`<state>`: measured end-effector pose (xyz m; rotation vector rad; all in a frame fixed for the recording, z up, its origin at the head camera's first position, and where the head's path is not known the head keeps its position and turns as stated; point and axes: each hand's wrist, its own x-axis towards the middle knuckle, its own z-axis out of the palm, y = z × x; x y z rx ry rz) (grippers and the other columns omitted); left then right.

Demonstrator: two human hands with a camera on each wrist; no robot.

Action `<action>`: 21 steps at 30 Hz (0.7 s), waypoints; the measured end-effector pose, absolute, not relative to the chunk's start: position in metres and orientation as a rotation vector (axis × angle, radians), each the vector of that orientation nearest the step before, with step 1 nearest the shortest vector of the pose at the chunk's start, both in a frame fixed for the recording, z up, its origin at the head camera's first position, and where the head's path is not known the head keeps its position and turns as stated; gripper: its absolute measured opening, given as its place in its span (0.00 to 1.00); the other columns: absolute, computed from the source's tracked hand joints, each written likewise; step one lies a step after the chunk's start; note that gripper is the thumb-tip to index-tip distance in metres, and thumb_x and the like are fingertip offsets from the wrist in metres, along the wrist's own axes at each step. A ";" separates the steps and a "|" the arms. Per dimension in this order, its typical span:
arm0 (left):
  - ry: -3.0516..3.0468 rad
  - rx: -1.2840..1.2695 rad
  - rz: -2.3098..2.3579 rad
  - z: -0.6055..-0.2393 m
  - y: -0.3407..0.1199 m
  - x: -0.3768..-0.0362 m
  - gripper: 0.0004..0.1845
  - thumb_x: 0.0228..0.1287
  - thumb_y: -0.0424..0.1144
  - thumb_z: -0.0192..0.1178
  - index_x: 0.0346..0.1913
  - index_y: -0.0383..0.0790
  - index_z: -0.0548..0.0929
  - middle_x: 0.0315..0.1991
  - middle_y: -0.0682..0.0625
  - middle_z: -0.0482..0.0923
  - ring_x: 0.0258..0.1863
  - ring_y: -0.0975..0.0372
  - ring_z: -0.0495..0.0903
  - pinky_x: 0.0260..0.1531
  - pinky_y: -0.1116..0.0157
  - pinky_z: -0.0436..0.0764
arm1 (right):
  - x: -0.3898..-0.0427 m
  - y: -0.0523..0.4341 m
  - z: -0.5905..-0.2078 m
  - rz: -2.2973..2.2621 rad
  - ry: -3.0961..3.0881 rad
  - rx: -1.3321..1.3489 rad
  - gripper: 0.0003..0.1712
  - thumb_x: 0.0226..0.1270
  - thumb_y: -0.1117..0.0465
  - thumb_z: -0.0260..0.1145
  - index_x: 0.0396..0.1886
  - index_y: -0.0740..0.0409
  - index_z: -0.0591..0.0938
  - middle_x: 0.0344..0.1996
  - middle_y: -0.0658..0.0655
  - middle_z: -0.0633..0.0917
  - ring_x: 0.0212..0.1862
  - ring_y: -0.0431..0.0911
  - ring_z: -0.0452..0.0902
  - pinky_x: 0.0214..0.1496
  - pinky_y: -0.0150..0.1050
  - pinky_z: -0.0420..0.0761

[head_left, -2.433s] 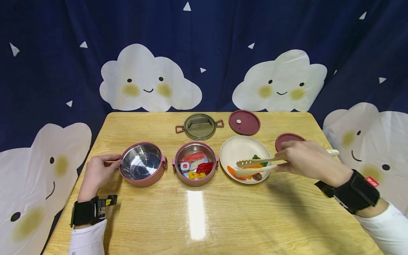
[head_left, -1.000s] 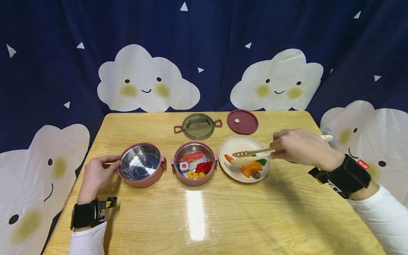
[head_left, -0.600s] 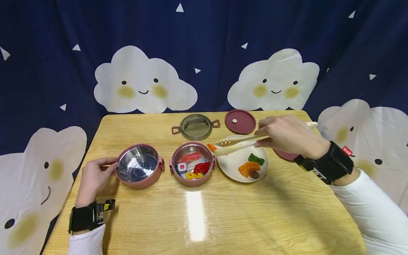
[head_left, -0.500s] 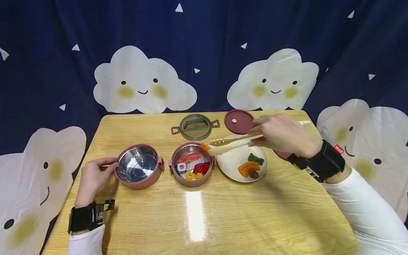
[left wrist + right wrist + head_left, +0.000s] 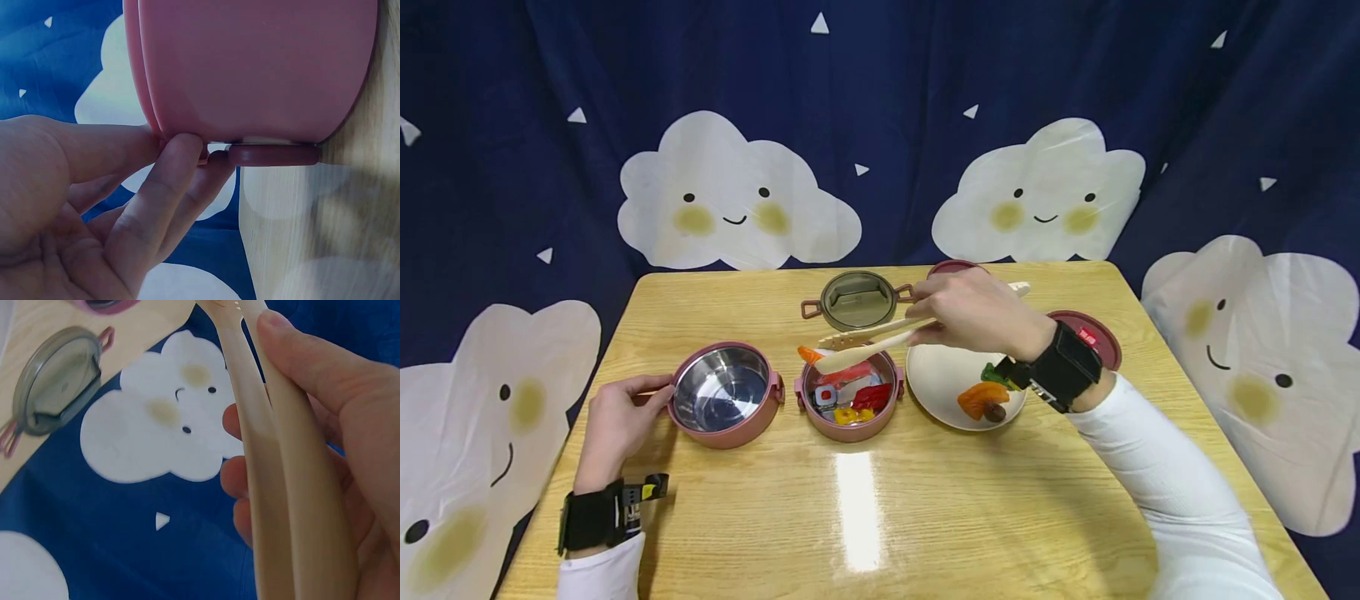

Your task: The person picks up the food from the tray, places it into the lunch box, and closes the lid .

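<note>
Wood tbl, roomy nearside, L grip pinching bowl at L rim, R grip clamped on tongs

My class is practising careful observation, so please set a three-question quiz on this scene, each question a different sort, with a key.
1. What does the right grip hold?
a) a spoon
b) tongs
c) a lid

2. True or false: the left grip is touching a pot that has food in it.

3. Fill in: the see-through lid has ___ side handles.

Key:
1. b, the tongs.
2. False; it touches the left pot, which shows no food inside.
3. Two.
</note>
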<state>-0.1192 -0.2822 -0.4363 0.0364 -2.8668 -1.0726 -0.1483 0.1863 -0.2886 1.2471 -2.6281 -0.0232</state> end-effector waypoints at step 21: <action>-2.869 0.038 -1.047 -0.438 -0.282 -0.120 0.14 0.74 0.38 0.67 0.53 0.31 0.90 0.50 0.30 0.89 0.34 0.70 0.79 0.27 0.79 0.74 | -0.172 0.069 -0.308 -0.200 -2.619 1.456 0.17 0.69 0.37 0.72 0.35 0.43 0.91 0.35 0.45 0.85 0.38 0.41 0.83 0.35 0.40 0.83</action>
